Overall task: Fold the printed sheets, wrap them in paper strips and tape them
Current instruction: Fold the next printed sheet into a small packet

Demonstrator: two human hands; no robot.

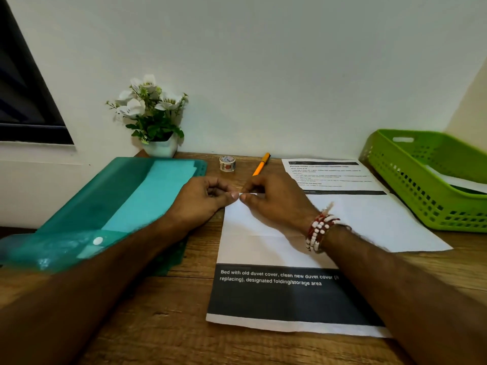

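A printed sheet (263, 248) lies on the wooden desk in front of me, its near end showing a dark band with white text and its far part folded back, blank side up. At the sheet's far left corner my left hand (203, 200) and my right hand (274, 198) meet, both pinching the paper edge between thumb and fingers. A second printed sheet (350, 196) lies to the right, partly under the first. A small roll of patterned tape (227, 163) stands behind my hands.
A teal plastic folder (110, 206) holding paper lies at the left. An orange pen (261, 164) rests behind my right hand. A green perforated basket (432, 180) with white paper sits at the right. A white pot of flowers (152, 119) stands by the wall.
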